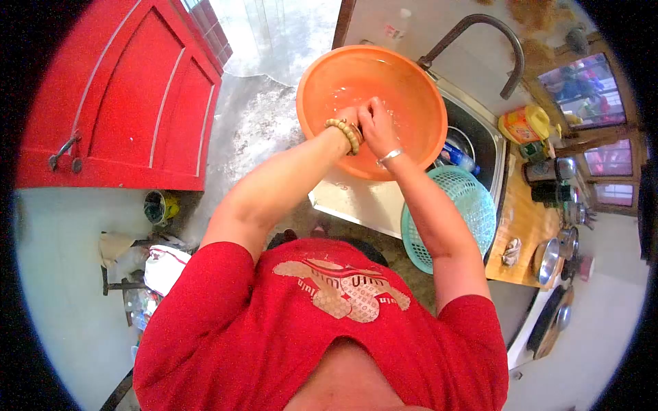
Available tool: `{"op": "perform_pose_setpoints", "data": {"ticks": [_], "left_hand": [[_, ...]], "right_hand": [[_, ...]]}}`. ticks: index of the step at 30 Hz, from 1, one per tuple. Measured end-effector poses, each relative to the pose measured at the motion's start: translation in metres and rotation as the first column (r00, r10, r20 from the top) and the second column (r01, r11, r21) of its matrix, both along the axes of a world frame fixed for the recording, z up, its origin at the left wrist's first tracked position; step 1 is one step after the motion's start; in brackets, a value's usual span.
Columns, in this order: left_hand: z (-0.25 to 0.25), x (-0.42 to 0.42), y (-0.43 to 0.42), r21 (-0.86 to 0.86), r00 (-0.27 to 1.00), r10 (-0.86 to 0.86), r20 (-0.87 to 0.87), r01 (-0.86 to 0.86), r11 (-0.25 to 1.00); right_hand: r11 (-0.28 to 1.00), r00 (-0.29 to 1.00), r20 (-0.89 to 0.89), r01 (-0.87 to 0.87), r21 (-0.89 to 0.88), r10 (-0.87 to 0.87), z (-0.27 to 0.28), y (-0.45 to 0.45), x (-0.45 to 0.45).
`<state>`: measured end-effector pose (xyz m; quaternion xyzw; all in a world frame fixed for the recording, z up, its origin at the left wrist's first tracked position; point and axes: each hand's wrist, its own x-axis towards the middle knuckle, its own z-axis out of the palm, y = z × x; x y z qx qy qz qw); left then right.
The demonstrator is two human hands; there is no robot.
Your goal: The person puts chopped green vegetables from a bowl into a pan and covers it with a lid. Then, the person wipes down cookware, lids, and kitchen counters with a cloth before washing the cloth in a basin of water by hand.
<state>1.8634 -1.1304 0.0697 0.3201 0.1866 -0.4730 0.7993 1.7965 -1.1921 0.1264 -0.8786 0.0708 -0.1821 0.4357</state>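
Both my hands meet over a large orange basin (315,82), which seems to have clear water in it. My left hand (349,116), with a beaded bracelet (351,135) at the wrist, reaches in from the left; its fingers are mostly hidden against the other hand. My right hand (376,128), wearing a silver bracelet (389,157), is closed with its fingers curled close to the left hand. What lies between the hands, if anything, is hidden. Beneath my right forearm sits a teal plastic colander (473,195), just below the basin.
A dark curved faucet (473,20) arches above the sink (490,154), where a blue bottle (460,159) lies. To the right, a wooden counter (524,226) bears a yellow container (524,125), jars and a metal bowl (546,260). A red door (137,89) stands left.
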Motion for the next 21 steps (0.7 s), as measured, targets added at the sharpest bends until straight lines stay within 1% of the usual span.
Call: {"op": "perform_pose_setpoints", "data": {"ticks": [1,2,3,4,5,6,7,8,9,10,11,12,13,14,15,16,17,18,19,20,21], "left_hand": [[0.002,-0.007,-0.004,-0.013,0.994,0.104,0.01,-0.104,0.994],[0.003,-0.014,-0.009,-0.03,0.978,0.206,0.022,-0.205,0.978],[0.012,-0.016,-0.01,-0.023,0.979,0.204,0.029,-0.203,0.979],[0.021,-0.019,-0.01,-0.081,0.979,0.204,0.006,-0.203,0.976],[0.027,-0.021,-0.012,-0.14,0.979,0.202,-0.022,-0.203,0.969],[0.007,-0.007,-0.009,-0.032,0.98,0.176,0.091,-0.173,0.984],[-0.014,0.001,-0.007,-0.034,0.981,0.171,0.091,-0.168,0.985],[-0.001,0.0,0.003,-0.002,0.989,0.11,0.095,-0.111,0.994],[0.01,-0.003,0.008,0.03,0.994,0.049,0.098,-0.052,0.998],[-0.02,0.002,-0.002,-0.058,0.986,0.113,0.122,-0.106,0.993],[-0.018,0.0,0.0,-0.057,0.987,0.106,0.121,-0.1,0.993],[-0.014,-0.001,0.005,-0.034,0.965,0.052,0.256,-0.044,0.998],[-0.011,0.0,0.013,-0.005,0.923,-0.003,0.384,0.005,1.0],[-0.035,0.012,0.017,0.144,0.711,-0.11,0.695,0.013,0.99],[-0.061,0.023,0.021,0.289,0.419,-0.222,0.88,-0.103,0.952],[-0.042,0.021,0.026,0.311,0.632,-0.18,0.753,-0.101,0.945],[-0.02,0.015,0.033,0.331,0.807,-0.123,0.577,-0.094,0.939],[0.002,0.008,0.034,0.301,0.912,-0.069,0.404,-0.061,0.952],[0.004,0.009,0.033,0.299,0.912,-0.074,0.403,-0.055,0.953],[0.005,0.013,0.031,0.356,0.955,-0.126,0.269,0.023,0.934],[0.005,0.019,0.029,0.398,0.977,-0.171,0.129,0.107,0.911]], "right_hand": [[1.0,1.0,-0.002,-0.001,0.012,0.001,-0.011,-0.009,0.007],[0.993,0.983,-0.14,0.114,-0.024,-0.116,-0.03,-0.025,0.019],[0.972,0.935,-0.268,0.221,-0.076,-0.233,-0.031,-0.031,0.026],[0.973,0.931,-0.285,0.205,-0.107,-0.228,-0.034,-0.036,0.027],[0.972,0.93,-0.285,0.209,-0.103,-0.23,-0.038,-0.031,0.024],[0.982,0.959,-0.241,0.119,-0.144,-0.151,-0.041,-0.019,0.023],[0.981,0.977,-0.2,0.032,-0.19,-0.071,-0.044,-0.012,0.02],[0.987,0.996,-0.067,-0.061,-0.147,0.051,-0.041,-0.008,0.013],[0.988,0.997,-0.068,-0.052,-0.145,0.042,-0.037,-0.014,0.016],[0.978,0.978,-0.208,-0.017,-0.207,-0.026,-0.032,-0.023,0.022],[0.962,0.935,-0.339,0.004,-0.272,-0.1,-0.031,-0.033,0.028],[0.943,0.891,-0.412,0.05,-0.329,-0.191,-0.031,-0.043,0.032],[0.943,0.89,-0.413,0.051,-0.33,-0.193,-0.034,-0.05,0.034],[0.922,0.935,-0.271,0.12,-0.369,-0.23,-0.042,-0.057,0.034],[0.897,0.958,-0.122,0.194,-0.398,-0.261,-0.053,-0.063,0.035],[0.866,0.936,-0.12,0.251,-0.433,-0.332,-0.075,-0.071,0.039],[0.862,0.934,-0.12,0.253,-0.44,-0.335,-0.102,-0.078,0.046],[0.976,0.937,-0.319,0.188,0.11,-0.144,-0.129,-0.084,0.055],[0.758,0.919,-0.375,0.157,0.633,0.123,-0.141,-0.085,0.061],[0.759,0.919,-0.377,0.163,0.631,0.116,-0.114,-0.072,0.057],[0.732,0.911,-0.392,0.181,0.656,0.126,-0.055,-0.044,0.046]]}}
